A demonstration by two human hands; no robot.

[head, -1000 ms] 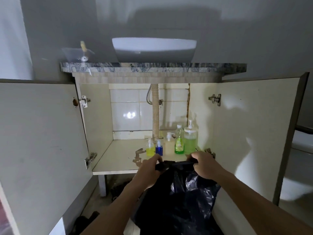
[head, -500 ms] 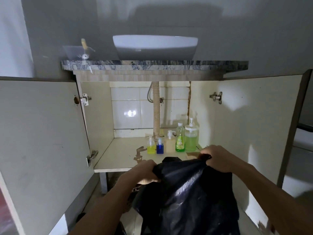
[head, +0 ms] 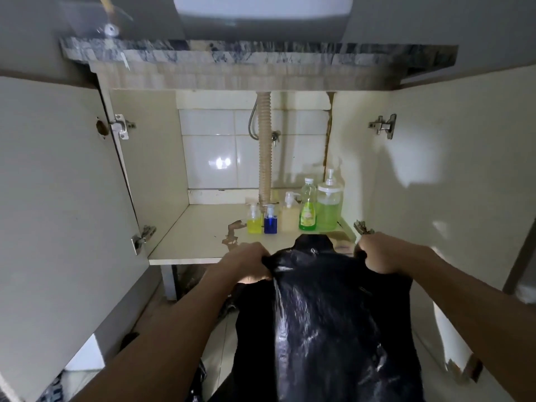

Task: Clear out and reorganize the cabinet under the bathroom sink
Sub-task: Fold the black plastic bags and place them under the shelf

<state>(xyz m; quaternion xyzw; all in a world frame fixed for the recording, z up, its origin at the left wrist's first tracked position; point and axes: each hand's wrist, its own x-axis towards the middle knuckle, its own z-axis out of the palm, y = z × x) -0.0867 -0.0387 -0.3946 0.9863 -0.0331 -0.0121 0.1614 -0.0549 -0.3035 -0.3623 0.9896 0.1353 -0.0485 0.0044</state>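
Holding a black bag (head: 319, 314) at lower centre, left hand (head: 246, 264) and right hand (head: 377, 253) each have a closed grip on its top edge, pulled apart just in front of the cabinet shelf (head: 197, 236). Five bottles stand at mid-frame, right rear of the shelf: yellow (head: 254, 220), blue (head: 270, 221), cream (head: 290, 216), green (head: 307, 211), big pump (head: 329, 207). Both doors are open. Step looks like opening the bag for clear-out. Next move likely needs one hand freed to reach the bottles.
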